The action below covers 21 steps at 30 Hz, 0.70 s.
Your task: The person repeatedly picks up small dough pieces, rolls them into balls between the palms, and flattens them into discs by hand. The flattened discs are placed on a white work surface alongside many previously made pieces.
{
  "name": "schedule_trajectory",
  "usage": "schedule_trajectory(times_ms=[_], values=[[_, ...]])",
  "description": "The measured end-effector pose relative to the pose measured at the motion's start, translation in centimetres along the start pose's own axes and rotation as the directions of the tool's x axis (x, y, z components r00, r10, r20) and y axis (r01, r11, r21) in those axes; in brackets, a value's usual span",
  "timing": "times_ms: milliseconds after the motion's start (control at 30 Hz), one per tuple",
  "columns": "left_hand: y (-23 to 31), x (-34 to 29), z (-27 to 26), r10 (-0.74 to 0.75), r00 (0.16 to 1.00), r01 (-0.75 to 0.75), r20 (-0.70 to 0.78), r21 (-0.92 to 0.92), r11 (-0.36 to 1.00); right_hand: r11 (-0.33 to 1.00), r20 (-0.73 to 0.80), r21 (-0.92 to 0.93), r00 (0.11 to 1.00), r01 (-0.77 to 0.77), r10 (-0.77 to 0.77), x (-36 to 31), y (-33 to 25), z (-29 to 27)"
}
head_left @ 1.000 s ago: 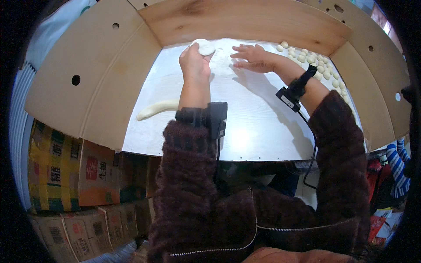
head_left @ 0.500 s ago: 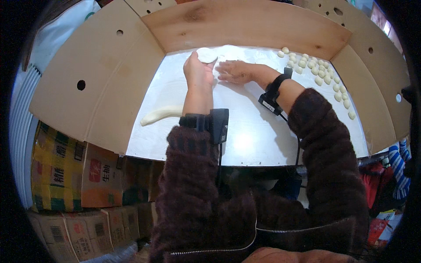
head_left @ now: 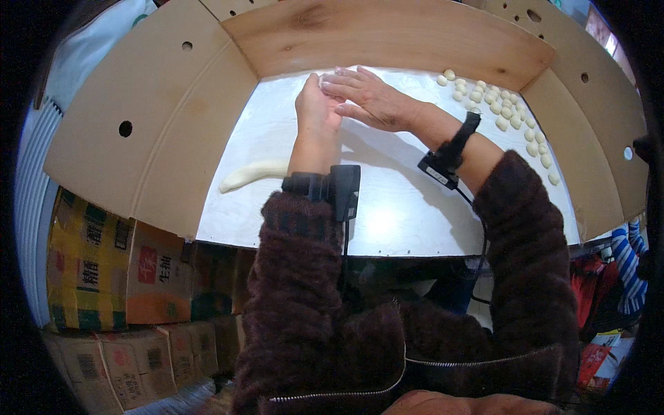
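A dough piece [head_left: 337, 72] sits at the far edge of the white worktop [head_left: 408, 207], close under the back wooden wall [head_left: 387, 34], and only a pale sliver of it shows between my hands. My left hand [head_left: 317, 104] stands on edge beside it, fingers straight and together, while my right hand [head_left: 363, 97] lies flat and open across the top, fingertips meeting the left ones — I think both are pressing the dough, but it is mostly hidden, so I cannot tell whether anything is truly gripped.

A long dough roll [head_left: 252, 173] lies on the worktop to my left, well apart from my hands, near the left wooden side panel [head_left: 152, 117]. To the right, a spread of small dough balls [head_left: 501, 111] runs along the far right side of the worktop toward the right panel [head_left: 588, 131].

A black wrist device [head_left: 335, 188] sits on my left wrist, and another black band [head_left: 449, 155] with a cable on my right. Below the worktop on the left, printed cardboard boxes [head_left: 117, 277] are stacked.
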<state>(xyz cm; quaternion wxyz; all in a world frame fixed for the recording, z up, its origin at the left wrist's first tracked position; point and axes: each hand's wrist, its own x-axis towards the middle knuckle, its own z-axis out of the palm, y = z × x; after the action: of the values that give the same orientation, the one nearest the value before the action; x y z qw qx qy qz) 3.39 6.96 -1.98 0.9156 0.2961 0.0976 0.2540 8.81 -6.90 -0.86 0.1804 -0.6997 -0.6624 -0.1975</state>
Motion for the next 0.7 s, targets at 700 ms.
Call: schedule_trajectory(times_ms=[700], values=[[-0.5, -1.0, 1.1, -0.066, 0.97, 0.074, 0.232, -0.024, 0.997, 0.989, -0.099, -0.135, 0.994, -0.059, 0.045, -3.1, 0.6, -3.9]])
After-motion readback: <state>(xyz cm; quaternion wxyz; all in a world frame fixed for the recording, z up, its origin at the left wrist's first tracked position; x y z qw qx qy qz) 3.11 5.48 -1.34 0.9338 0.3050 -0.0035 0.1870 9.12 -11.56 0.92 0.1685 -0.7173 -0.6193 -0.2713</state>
